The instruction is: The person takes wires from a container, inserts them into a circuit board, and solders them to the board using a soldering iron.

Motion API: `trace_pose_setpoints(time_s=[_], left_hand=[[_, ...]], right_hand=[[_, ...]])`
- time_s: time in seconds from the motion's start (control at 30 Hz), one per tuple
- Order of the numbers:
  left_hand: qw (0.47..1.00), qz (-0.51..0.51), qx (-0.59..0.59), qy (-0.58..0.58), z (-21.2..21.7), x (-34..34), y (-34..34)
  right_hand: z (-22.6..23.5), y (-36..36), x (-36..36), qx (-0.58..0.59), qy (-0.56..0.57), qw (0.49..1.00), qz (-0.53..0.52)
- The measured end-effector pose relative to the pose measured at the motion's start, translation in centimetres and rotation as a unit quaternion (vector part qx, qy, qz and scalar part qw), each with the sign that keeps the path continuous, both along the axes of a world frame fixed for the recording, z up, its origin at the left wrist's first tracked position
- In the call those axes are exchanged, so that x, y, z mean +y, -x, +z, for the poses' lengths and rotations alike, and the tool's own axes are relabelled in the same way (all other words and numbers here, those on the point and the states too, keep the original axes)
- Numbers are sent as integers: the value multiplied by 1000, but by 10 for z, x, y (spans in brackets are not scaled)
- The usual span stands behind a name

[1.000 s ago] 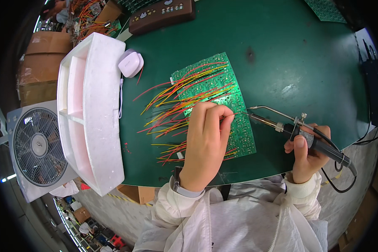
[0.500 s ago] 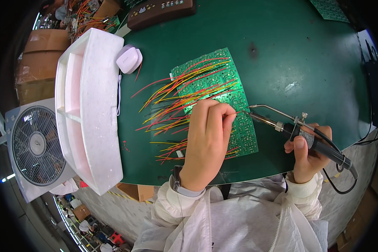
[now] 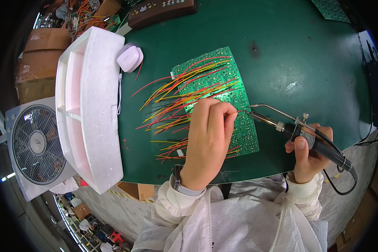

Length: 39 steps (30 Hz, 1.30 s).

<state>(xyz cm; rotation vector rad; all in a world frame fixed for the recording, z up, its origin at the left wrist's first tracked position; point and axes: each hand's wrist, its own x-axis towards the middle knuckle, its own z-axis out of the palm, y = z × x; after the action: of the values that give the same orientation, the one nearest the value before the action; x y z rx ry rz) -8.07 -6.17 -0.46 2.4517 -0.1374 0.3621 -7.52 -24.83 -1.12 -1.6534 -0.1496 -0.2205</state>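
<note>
A green circuit board panel point(image 3: 243, 130) lies on the table, with several red, yellow and black wires point(image 3: 164, 90) fanning off its left side. My left hand point(image 3: 210, 134) is over the panel, thumb and forefinger pinching a red wire whose end reaches the board. My right hand point(image 3: 308, 147) is closed round the handle of a soldering iron point(image 3: 266, 120). A thin curved metal tube is clamped along the iron. Its tip points left and meets the board area close to the red wire's end; whether it touches cannot be made out. My left palm hides part of the panel and wires.
At the left stands a white foam tray point(image 3: 101, 113) with compartments, a lilac case point(image 3: 130, 57) beside it. Behind are a brown box-like case point(image 3: 161, 10) and another circuit board point(image 3: 332, 9). A fan point(image 3: 38, 145) stands beyond the tray. The iron's black cable point(image 3: 342, 192) loops at right.
Both hands, the red wire and the soldering iron hold nearly the same place. The whole view has shifted very slightly.
</note>
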Motion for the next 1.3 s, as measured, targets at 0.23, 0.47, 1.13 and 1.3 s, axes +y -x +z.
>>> trace_pose_setpoints(time_s=[0.23,0.47,1.13,1.3], left_hand=[[1000,1,4,7,0,0,1],[1000,4,4,4,1,0,0],[1000,3,10,4,2,-1,-1],[1000,4,8,3,2,1,-1]], right_hand=[[-4,3,-5,-34,43,998,6],[6,-3,-6,-128,139,981,48],[16,-8,-3,-202,173,958,108],[2,-4,-10,-194,117,973,49]])
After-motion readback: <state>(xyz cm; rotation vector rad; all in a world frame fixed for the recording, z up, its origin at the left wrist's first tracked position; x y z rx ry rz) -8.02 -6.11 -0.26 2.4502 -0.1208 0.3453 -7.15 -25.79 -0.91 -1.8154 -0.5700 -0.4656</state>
